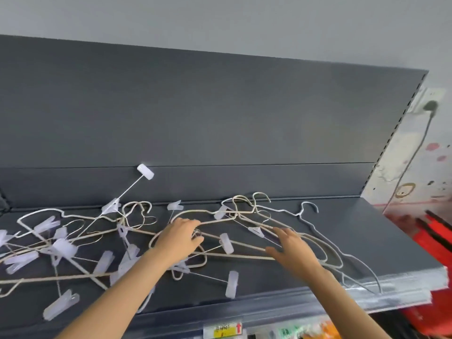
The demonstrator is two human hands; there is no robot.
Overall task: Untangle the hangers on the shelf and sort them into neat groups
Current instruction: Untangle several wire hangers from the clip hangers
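A tangle of thin beige wire hangers point(220, 214) and white clip hangers point(63, 248) lies spread over the dark grey shelf point(367, 243). One clip hanger point(145, 172) sticks up against the back panel. A silver-white wire hanger point(309, 209) lies at the right end of the pile. My left hand point(181, 237) is in the middle of the tangle, fingers curled around a beige hanger wire. My right hand point(291, 248) rests on beige hangers further right, fingers spread and lying flat over the wires, thumb below a straight bar.
A tall grey back panel point(220, 113) rises behind the shelf. The shelf's front edge point(367, 287) carries a clear price strip with a yellow label point(226, 330) below. A red bag or basket point(433, 238) sits at the right, beside a wall socket with a cable point(430, 106).
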